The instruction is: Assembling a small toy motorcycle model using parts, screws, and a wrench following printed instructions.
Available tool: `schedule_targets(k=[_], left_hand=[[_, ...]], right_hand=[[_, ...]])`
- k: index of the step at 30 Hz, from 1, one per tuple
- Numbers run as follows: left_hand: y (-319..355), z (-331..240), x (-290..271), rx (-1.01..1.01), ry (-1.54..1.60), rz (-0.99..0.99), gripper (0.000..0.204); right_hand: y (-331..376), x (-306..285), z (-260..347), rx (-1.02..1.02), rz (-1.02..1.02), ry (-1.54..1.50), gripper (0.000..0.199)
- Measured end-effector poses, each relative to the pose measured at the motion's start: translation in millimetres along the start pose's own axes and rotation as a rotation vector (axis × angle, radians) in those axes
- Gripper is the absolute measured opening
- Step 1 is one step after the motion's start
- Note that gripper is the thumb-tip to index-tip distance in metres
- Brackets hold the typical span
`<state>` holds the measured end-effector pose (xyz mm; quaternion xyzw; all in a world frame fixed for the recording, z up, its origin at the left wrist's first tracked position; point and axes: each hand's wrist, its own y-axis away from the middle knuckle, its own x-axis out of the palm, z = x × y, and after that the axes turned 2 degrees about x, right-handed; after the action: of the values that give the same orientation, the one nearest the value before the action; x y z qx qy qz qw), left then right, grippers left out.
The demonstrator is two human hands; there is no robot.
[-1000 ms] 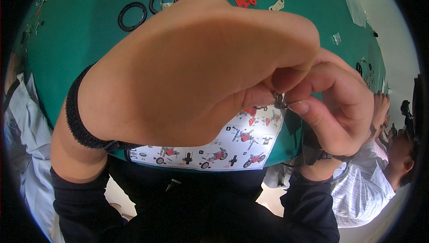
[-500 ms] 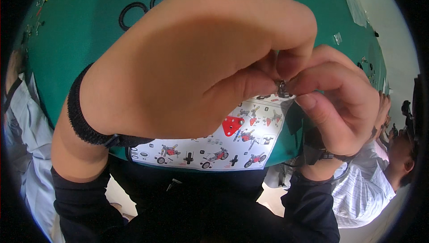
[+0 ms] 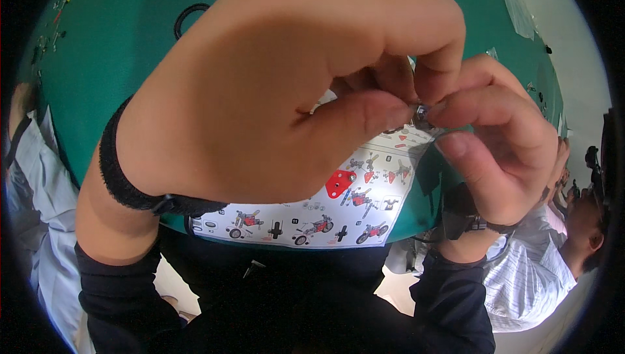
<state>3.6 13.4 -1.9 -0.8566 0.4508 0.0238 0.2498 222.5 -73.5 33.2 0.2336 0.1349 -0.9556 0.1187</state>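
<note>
My left hand (image 3: 273,93) reaches across the view, a black band at its wrist. Its thumb and forefinger pinch a small shiny metal part (image 3: 422,114), whose exact kind is too covered to make out. From the right, my right hand (image 3: 498,132) grips the same part with curled fingers, the forefinger tip against it and the thumb just below. Under the hands lies a printed instruction sheet (image 3: 273,214) with assembly drawings. On the sheet rests a red triangular plate (image 3: 336,184) with holes and a bolt; my left hand covers much of the paper.
A black rubber tyre (image 3: 189,15) shows partly behind my left hand on the green table (image 3: 111,54). Clear plastic bags (image 3: 517,10) lie at the far edges. Small loose parts (image 3: 58,25) are scattered at the left. Another person's striped sleeve (image 3: 521,282) is close on the right.
Both hands have risen slightly, away from me, with the small metal part between them. My left hand now hides the wheel and the second tyre that showed before.
</note>
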Motion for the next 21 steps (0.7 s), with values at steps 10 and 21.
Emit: schedule_targets(k=[10, 21], left_hand=[[9, 0, 22, -0.055, 0.195, -0.195, 0.022], [9, 8, 11, -0.108, 0.306, -0.091, 0.024]], right_hand=[[0, -1, 4, -0.049, 0.005, 0.089, 0.011], [0, -7, 3, -0.124, 0.076, 0.106, 0.010]])
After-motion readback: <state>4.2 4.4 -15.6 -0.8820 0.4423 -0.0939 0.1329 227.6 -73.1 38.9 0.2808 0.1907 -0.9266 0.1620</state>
